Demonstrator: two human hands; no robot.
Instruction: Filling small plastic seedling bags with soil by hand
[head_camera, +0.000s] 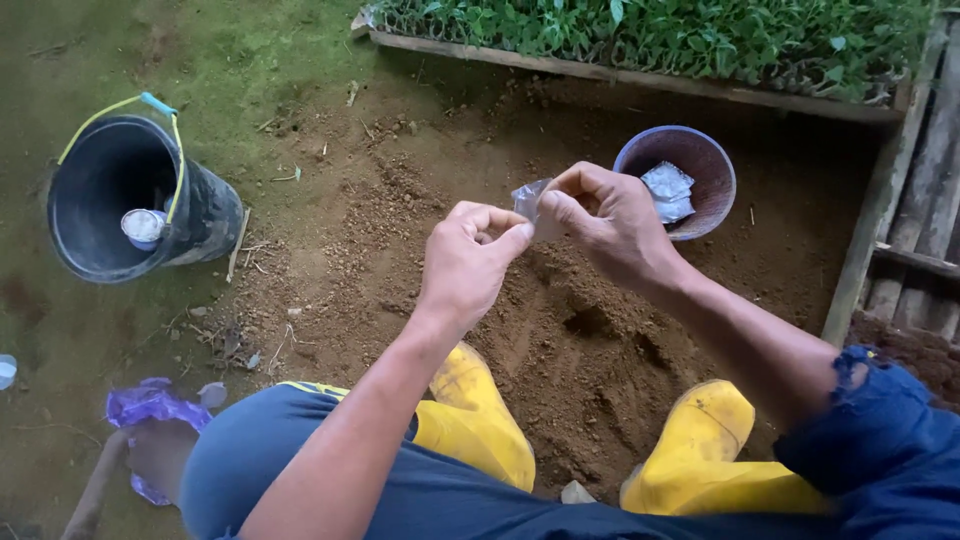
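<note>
Nearest: blue trousers (330, 470) & two yellow rubber boots (480, 420), feet planted either side of a heap of loose brown soil (580, 330). A purple plastic scrap (150, 410) lies on the ground by the person's left side, w/ a small clear cup (6, 370) at the frame edge.

Above the soil, both hands meet. Left hand (470, 260): fingers curled in, thumb & forefinger pinched on the lower edge of a small clear plastic bag (530, 200). Right hand (605, 220): fingers bent, tips gripping the bag's upper edge; a torn blue sleeve (880, 430) shows at the elbow. Bag is held in the air betw. the two hands, over the soil, near the purple bowl.

Further out: purple bowl (700, 160) on the dirt, w/ more clear bags (668, 190) inside. Left, a black bucket (140, 200) w/ yellow handle, tipped, a small white pot (143, 227) in it. Farthest: wooden tray of green seedlings (650, 35) & wooden slats (920, 190) at right.
</note>
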